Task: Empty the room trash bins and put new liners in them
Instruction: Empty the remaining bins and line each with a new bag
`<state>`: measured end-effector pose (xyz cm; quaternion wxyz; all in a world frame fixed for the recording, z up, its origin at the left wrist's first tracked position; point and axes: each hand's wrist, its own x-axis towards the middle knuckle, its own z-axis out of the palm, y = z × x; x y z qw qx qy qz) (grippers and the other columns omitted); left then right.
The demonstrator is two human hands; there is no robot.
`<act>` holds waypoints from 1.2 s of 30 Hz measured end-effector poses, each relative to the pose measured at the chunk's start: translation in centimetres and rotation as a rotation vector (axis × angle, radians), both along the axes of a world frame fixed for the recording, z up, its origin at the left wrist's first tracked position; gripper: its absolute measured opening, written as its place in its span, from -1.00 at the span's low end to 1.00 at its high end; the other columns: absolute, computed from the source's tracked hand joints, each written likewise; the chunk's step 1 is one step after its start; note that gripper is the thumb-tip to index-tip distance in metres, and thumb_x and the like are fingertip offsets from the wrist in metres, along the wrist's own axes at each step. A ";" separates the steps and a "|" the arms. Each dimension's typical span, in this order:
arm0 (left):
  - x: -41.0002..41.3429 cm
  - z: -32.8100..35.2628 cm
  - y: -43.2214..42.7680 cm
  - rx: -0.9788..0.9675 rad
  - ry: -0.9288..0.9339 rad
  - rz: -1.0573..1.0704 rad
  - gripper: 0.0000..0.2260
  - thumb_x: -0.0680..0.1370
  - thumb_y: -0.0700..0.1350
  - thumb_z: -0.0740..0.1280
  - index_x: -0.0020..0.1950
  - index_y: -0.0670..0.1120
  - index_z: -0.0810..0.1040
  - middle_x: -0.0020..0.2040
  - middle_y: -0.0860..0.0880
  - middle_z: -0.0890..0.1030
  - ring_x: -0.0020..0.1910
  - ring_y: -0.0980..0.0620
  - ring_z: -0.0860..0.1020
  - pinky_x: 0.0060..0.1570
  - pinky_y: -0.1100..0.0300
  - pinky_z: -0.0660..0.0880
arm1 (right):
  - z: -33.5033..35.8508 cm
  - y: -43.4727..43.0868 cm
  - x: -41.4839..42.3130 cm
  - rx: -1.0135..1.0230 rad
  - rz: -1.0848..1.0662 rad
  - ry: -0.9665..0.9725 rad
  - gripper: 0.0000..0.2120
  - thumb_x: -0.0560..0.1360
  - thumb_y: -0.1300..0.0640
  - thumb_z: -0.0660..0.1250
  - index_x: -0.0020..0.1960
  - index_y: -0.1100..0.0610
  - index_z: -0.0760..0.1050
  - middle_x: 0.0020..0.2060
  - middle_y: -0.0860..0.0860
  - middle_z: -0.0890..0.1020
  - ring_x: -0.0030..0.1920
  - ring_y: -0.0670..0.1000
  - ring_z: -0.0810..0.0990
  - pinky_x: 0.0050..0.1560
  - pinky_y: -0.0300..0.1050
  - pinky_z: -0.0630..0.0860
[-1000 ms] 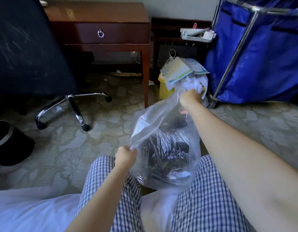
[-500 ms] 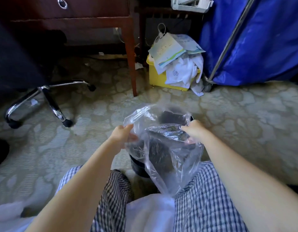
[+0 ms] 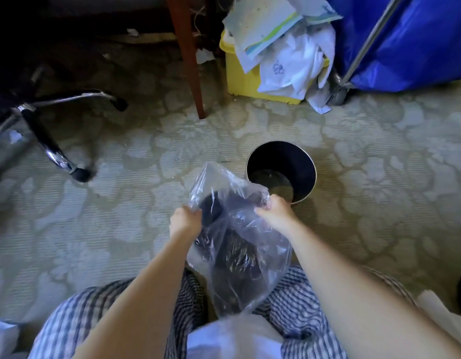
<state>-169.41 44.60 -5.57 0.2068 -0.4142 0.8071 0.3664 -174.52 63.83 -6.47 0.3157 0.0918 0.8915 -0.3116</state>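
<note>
My left hand and right hand grip the clear liner; the black bin at one o'clock looks emptied, not yet lined.

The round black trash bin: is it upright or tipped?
Upright: the round black trash bin stands on the carpet, mouth facing up, its bottom visible inside.

The white cloth bears a small blue mark, too blurred to read.
</note>
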 end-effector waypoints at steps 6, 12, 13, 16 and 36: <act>-1.1 -3.5 -1.1 0.019 0.033 0.104 -0.79 0.55 -0.14 0.19 0.02 -0.27 0.48 -0.04 -0.24 0.56 -0.08 -0.19 0.51 -0.08 0.08 0.44 | -7.7 -2.7 1.8 0.008 0.009 -0.200 -0.59 0.66 0.02 0.00 0.30 0.28 0.39 0.04 0.20 0.49 0.08 0.14 0.49 0.15 -0.03 0.39; -1.8 -6.8 -1.6 0.106 0.055 0.015 -0.79 0.55 -0.15 0.23 -0.27 -0.17 0.34 -0.33 -0.09 0.43 -0.27 -0.08 0.40 -0.39 0.16 0.28 | -13.0 -6.1 2.5 -0.079 -0.066 -0.420 -0.53 0.64 -0.09 0.00 0.42 0.15 0.32 0.36 0.16 0.41 0.33 0.17 0.40 0.35 0.00 0.31; -1.8 -7.3 -1.6 0.116 0.063 -0.013 -0.75 0.55 -0.15 0.24 -0.31 -0.15 0.30 -0.37 -0.06 0.38 -0.32 -0.05 0.35 -0.45 0.18 0.25 | -13.7 -6.6 2.4 -0.101 -0.067 -0.428 -0.56 0.65 -0.05 0.01 0.40 0.18 0.33 0.35 0.18 0.42 0.32 0.16 0.41 0.34 -0.01 0.31; -1.8 -8.6 -1.2 0.113 0.109 -0.096 -0.68 0.53 -0.14 0.31 -0.33 -0.11 0.22 -0.41 -0.02 0.31 -0.42 0.03 0.26 -0.56 0.31 0.20 | -15.0 -7.6 2.1 -0.122 -0.062 -0.476 -0.61 0.65 0.06 0.05 0.39 0.25 0.33 0.32 0.21 0.44 0.29 0.16 0.44 0.25 -0.09 0.35; -3.6 -5.6 -4.7 -0.200 0.111 -0.081 -0.85 0.56 -0.10 0.18 -0.04 -0.18 0.45 -0.02 -0.21 0.55 -0.14 -0.15 0.41 -0.12 0.11 0.34 | -5.5 4.0 -4.8 0.209 -0.121 0.085 -0.73 0.50 0.21 0.18 -0.36 0.07 0.43 -0.20 0.10 0.62 -0.13 0.18 0.56 -0.17 -0.10 0.43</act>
